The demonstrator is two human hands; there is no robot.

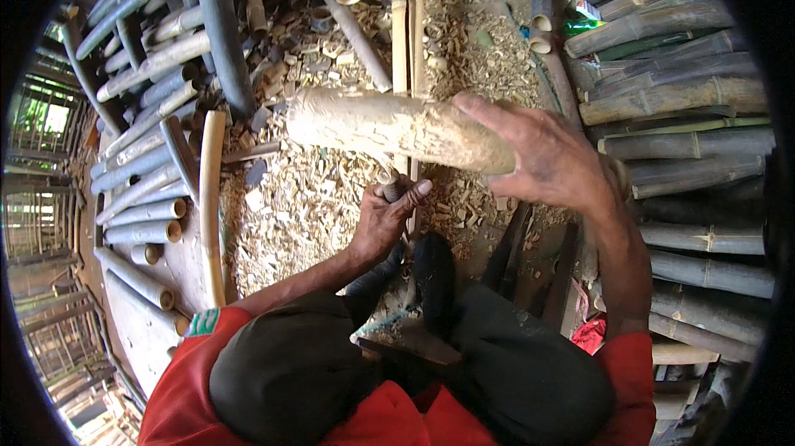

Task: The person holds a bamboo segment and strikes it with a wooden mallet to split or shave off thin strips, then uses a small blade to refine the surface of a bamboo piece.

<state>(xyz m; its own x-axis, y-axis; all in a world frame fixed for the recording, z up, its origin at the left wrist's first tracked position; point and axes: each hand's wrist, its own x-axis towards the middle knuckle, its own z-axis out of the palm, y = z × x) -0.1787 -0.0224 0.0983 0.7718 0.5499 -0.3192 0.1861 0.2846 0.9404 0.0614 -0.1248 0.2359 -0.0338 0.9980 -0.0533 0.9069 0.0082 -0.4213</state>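
Observation:
A thick, pale wooden block (pixel 373 123), rounded like a short log with a rough, chipped surface, lies crosswise in front of me at mid-height. My right hand (pixel 551 152) grips its right end, with a finger along the top and the thumb below. Just beneath the block, my left hand (pixel 385 218) is closed round a short, dark, ringed handle (pixel 392 189) with a pale top end. What the handle's lower part joins is hidden by my fist. Whether the handle touches the block, I cannot tell.
Wood chips (pixel 290 222) cover the ground around a long split bamboo piece (pixel 401 32). Cut bamboo poles (pixel 687 144) are stacked along the right. More bamboo tubes (pixel 149 231) lie at the left, near a pale curved strip (pixel 213 206). A green bottle (pixel 582 25) sits among the poles.

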